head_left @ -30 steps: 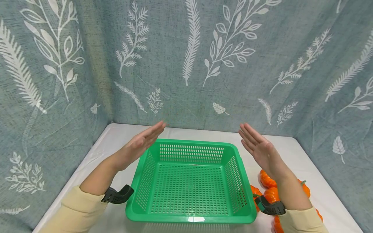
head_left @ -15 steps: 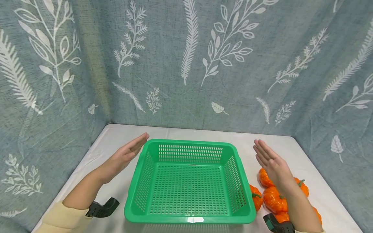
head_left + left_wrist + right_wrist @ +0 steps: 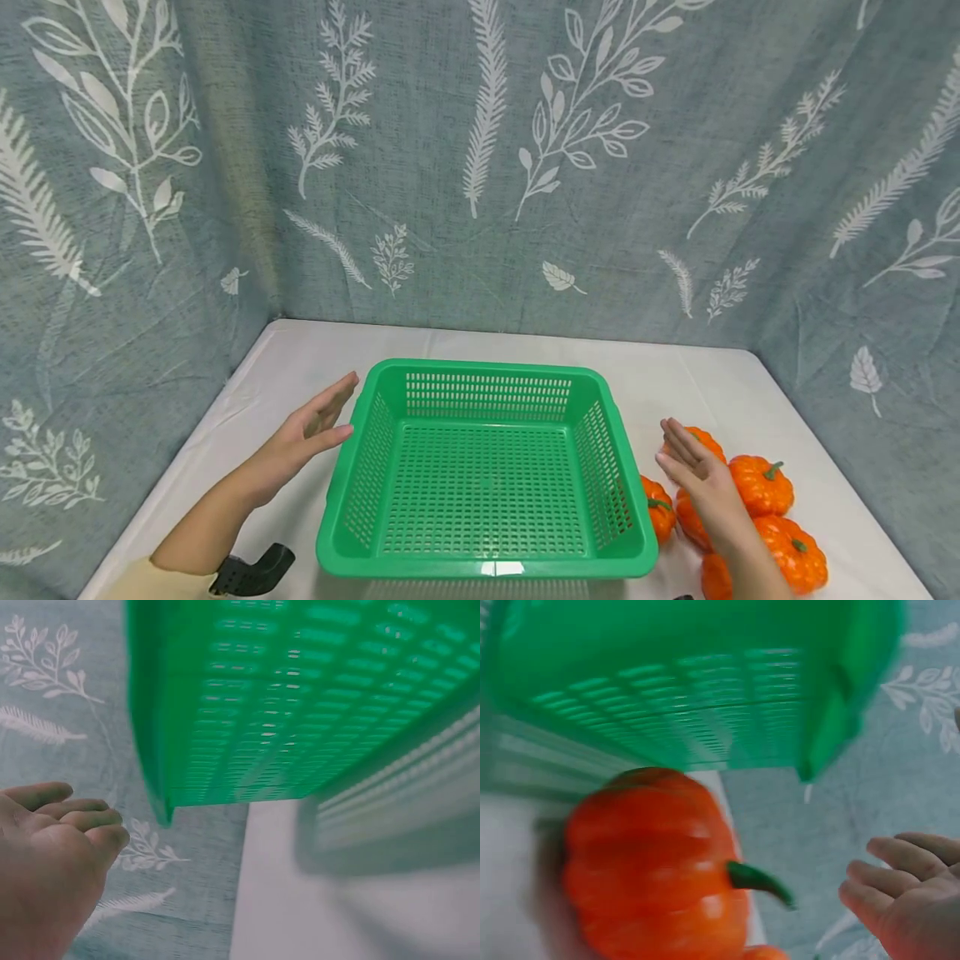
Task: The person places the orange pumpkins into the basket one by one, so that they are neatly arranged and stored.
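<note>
A green plastic basket (image 3: 487, 565) with slotted walls stands on the white table, and nothing lies inside it. Just off its left rim is my left hand (image 3: 296, 442), fingers extended and thumb apart, holding nothing. In the left wrist view the same hand (image 3: 56, 847) is beside the basket's outer wall (image 3: 247, 750). My right hand (image 3: 701, 483) is on the other side, over several orange pumpkins (image 3: 761, 485), its fingers extended and holding nothing. The right wrist view shows one pumpkin (image 3: 652, 862) with a green stem close against the basket wall.
The white table (image 3: 300, 358) runs back to a blue-grey curtain (image 3: 420, 275) printed with white leaves. More of this cloth hangs at the left and right sides. A black wrist strap (image 3: 253, 573) shows at my left sleeve.
Both hands have come down and moved outward: the left to the basket's left side, the right over the pumpkins. The basket and pumpkins have stayed in place on the table.
</note>
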`<state>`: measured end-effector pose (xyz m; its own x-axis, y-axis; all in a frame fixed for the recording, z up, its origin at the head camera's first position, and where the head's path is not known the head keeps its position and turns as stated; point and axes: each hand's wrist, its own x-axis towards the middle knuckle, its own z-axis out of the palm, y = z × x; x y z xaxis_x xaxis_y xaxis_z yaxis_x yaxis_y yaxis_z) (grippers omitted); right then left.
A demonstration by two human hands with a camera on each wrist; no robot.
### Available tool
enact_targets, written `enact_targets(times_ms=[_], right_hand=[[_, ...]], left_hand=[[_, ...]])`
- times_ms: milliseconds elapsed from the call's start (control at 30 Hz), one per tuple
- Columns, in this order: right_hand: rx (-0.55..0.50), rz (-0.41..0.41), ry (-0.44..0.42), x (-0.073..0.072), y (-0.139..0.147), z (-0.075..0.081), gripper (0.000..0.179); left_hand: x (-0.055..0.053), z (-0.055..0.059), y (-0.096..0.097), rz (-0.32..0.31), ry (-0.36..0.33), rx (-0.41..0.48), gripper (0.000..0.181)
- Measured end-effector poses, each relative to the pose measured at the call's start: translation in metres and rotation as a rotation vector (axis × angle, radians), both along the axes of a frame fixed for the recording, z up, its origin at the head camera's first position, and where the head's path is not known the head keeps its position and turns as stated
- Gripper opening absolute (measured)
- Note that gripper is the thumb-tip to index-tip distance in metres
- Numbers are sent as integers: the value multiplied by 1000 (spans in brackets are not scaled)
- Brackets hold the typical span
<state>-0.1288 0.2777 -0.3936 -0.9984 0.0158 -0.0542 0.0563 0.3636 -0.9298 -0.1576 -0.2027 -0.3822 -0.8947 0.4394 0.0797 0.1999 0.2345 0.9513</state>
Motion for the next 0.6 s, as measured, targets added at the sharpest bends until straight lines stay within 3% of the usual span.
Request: enact_targets(times_ms=[300,500,600], right_hand=[[52,-113,-115,0,-7,-22,86],[109,-113,-73,2,-8,-35,83],[116,-116,-48,7,-13,-31,77]], left_hand=[[4,-18,7,85,-52,-32,70],[5,-25,10,113,-61,-13,74],[6,-28,12,131,-67,-16,76]])
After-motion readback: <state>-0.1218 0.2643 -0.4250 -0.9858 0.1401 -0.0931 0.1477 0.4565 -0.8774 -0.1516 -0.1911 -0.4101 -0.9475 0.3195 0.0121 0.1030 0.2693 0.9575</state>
